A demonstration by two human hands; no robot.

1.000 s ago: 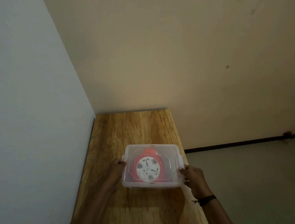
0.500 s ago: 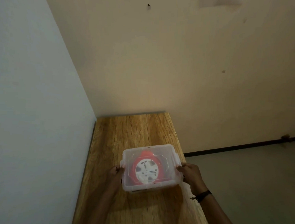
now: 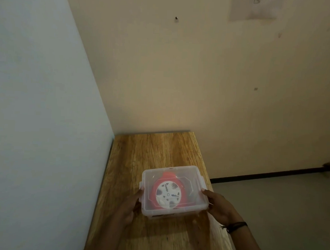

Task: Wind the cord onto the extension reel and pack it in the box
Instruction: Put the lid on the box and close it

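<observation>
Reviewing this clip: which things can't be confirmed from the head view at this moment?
- Cord on the reel: blurred behind the clear box lid; winding not visible.
- Side latches: too small and partly covered by the left hand and right hand to tell if clipped.
- Fingers under the box: hidden by the box itself.
- Near end of the table: cut off by the bottom edge.
- Dark mark on the box front: too small to read.
</observation>
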